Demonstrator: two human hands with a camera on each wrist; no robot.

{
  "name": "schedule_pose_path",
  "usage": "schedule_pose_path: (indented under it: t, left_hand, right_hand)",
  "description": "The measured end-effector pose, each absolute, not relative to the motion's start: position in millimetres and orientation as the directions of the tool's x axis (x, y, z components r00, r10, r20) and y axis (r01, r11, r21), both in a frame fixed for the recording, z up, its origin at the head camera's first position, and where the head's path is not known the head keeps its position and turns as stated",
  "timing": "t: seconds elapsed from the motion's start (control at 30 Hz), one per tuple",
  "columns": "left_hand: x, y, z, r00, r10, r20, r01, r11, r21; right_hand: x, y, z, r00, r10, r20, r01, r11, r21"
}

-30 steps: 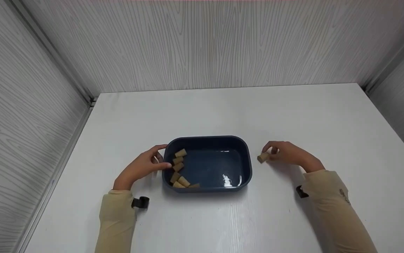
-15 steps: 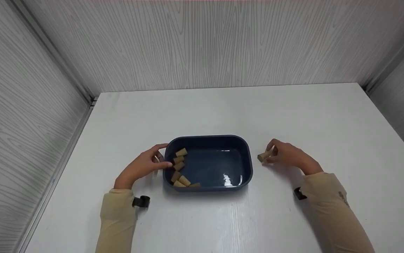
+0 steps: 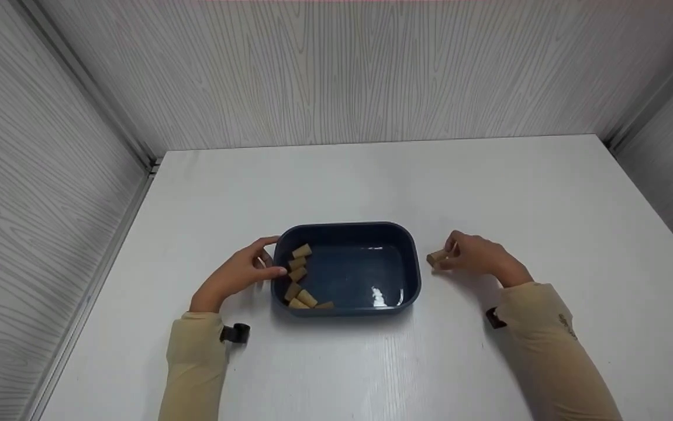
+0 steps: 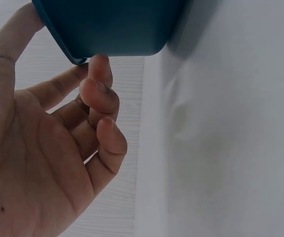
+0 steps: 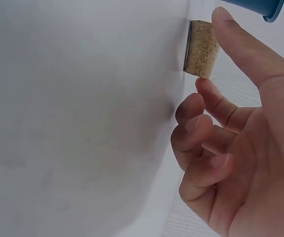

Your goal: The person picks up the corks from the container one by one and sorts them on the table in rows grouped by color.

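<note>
1. A tan, tapered cork stopper (image 3: 438, 256) is sitting just right of the dark blue, round-cornered rectangular tray (image 3: 345, 313); the views are not clearly showing whether it is touching the table.
2. To the tray's right, the right hand (image 3: 476, 255) is pinching that stopper between thumb and index fingertip, probably because so small a piece is needing only two tips; its other fingers are curling free.
3. Inside the tray, seven similar tan corks (image 3: 297, 274) are lying along its left wall and near-left corner, perhaps because the wall is stopping them.
4. The left hand (image 3: 240, 273) is gripping the tray's left rim, thumb over the edge, seemingly for steadying it.
5. The smooth white table (image 3: 342, 374) is supporting the tray; beige fabric sleeves (image 3: 196, 362) are flanking its near side; a pale wood-grain panel (image 3: 371, 70) is standing beyond it.
</note>
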State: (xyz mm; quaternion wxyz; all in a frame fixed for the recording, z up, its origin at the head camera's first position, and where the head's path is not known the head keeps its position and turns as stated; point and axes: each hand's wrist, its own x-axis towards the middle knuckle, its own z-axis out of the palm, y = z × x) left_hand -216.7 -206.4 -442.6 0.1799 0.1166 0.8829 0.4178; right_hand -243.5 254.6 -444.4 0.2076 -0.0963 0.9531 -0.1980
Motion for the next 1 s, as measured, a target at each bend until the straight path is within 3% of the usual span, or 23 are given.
schedule_pose_path:
  t: [0.43, 0.7, 1.0]
  left_hand:
    - [-217, -204, -445, -0.911, 0.349, -0.218, 0.058, 0.635, 0.771]
    - [-216, -207, -445, -0.911, 0.350, -0.219, 0.053, 0.626, 0.778]
    - [-217, -211, -446, -0.912, 0.348, -0.219, 0.049, 0.622, 0.782]
  right_hand:
    - [-246, 248, -441, -0.893, -0.275, -0.356, -0.117, 0.906, -0.407]
    - [-248, 255, -448, -0.900, -0.372, -0.228, -0.184, 0.797, -0.576]
    - [-248, 258, -444, -0.892, -0.404, -0.200, -0.214, 0.770, -0.601]
